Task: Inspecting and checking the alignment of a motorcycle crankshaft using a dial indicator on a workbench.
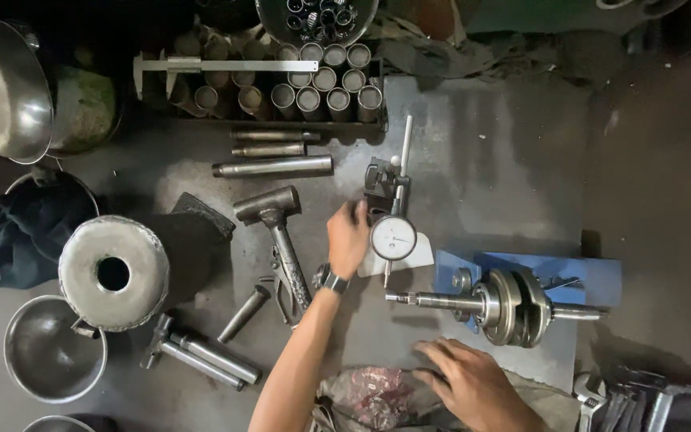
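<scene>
- The left hand [349, 238], with a dark wristwatch [332, 280] on its wrist, reaches forward to the round white-faced dial gauge [393, 238]; its fingers [359, 212] are curled together against the left side of the gauge and its black stand [384, 186], touching them.
- I cannot tell whether the fingers really clamp the gauge or only rest on it.
- The dial gauge stands in the middle of the grey metal table [489, 168], on a small pale base, and a thin bright rod rises up from the stand.
- Just to the right and nearer to the person lies the steel crankshaft with round webs [509, 306], with its long shaft along the table and its left end pointing below the gauge.
- The crankshaft rests on a blue flat support [593, 276].
- The right hand [473, 384] lies flat near the front edge, with fingers spread apart, on a crumpled reddish rag [373, 396]; it holds nothing that I can see.
- To the left of the left hand lies a heavy metal hammer [277, 236], and beside it some short steel pins and rods [273, 166].
- At the back stands a rack of short metal tubes [325, 88], and a steel caliper [217, 66] lies across it.
- At the far left stand shiny metal bowls [49, 356] and a grey cylinder with a hole [113, 274].
</scene>
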